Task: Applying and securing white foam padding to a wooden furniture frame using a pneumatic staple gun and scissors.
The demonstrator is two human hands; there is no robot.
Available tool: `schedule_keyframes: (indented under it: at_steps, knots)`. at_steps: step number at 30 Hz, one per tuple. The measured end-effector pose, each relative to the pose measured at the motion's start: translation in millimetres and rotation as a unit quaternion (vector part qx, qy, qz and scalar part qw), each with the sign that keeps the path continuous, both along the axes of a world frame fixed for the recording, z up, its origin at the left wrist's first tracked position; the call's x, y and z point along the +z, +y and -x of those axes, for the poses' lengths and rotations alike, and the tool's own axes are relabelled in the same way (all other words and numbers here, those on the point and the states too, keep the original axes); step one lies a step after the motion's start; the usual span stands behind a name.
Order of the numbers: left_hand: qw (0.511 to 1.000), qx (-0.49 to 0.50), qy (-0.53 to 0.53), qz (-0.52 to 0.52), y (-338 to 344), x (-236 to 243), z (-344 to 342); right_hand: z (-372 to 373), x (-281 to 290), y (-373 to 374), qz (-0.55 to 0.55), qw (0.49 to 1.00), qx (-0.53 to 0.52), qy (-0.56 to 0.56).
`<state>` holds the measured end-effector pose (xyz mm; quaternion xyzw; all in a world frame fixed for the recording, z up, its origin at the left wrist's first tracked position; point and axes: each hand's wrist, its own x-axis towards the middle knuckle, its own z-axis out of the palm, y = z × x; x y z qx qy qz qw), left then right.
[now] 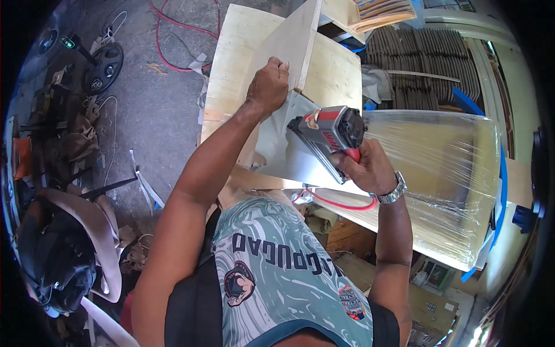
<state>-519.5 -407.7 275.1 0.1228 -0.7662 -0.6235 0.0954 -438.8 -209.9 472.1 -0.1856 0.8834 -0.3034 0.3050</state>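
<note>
In my right hand [370,168] is a red and grey pneumatic staple gun [332,130], gripped by its handle. Its nose points left, toward the corner where a pale plywood frame [329,69] meets a smooth whitish sheet [280,136]. A red air hose [341,203] curves below the gun. My left hand [269,85] is closed against the upright plywood panel [283,49], above the whitish sheet. Whatever its curled fingers grip is hidden from view.
To the right stands a large piece wrapped in clear plastic film [433,173]. Beyond it are stacked dark corrugated pieces [422,63]. More red hose [165,49] lies on the concrete floor at the far left. A black bag [55,260] and a cardboard box [430,306] sit nearer me.
</note>
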Motion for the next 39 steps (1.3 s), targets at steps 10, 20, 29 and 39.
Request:
schedule_keyframes:
  at_steps: [10,20,29,39]
  knots:
    - [1.000,-0.010,0.004,0.005,-3,5,-2,-39,-2,3,-0.152,0.986,0.050,0.048]
    - [0.968,0.002,0.093,-0.233,-39,-51,-53,-118,-39,38,0.068,0.993,-0.095,0.022]
    - [0.957,-0.160,0.196,-0.144,-29,-30,-224,-143,-57,38,0.163,0.974,-0.160,-0.004]
    - [0.960,-0.116,0.255,0.014,-28,-27,-179,-158,-46,23,0.080,0.988,-0.123,0.057]
